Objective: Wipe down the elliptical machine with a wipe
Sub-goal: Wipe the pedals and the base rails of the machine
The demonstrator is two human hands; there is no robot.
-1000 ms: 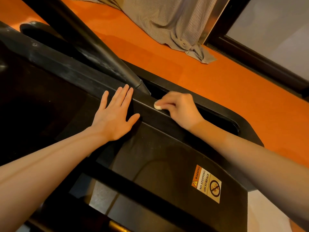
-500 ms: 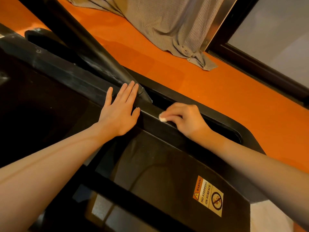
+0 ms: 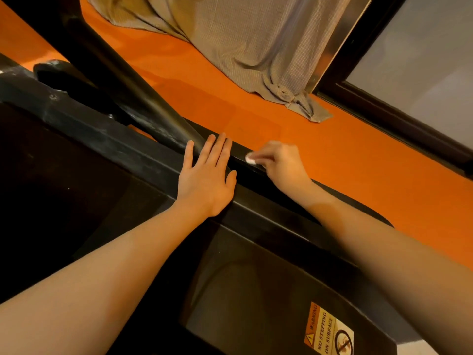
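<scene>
Wipe (image 3: pixel 250 159) pinched at right hand (image 3: pixel 281 166) fingertips; left hand (image 3: pixel 207 180) flat on elliptical machine (image 3: pixel 256 278).

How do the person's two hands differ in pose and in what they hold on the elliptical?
The left hand lies flat with straight, spread fingers and holds nothing; the right hand curls its fingers and pinches a small white wipe. The left hand lies nearer the slanted black tube than the right. Both rest on the machine's black rail.

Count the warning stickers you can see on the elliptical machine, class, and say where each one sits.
1. The warning sticker sits on the machine's black cover at the lower right, near the frame's bottom edge, which cuts it off. Others may be hidden beneath the arms or out of view.
</scene>
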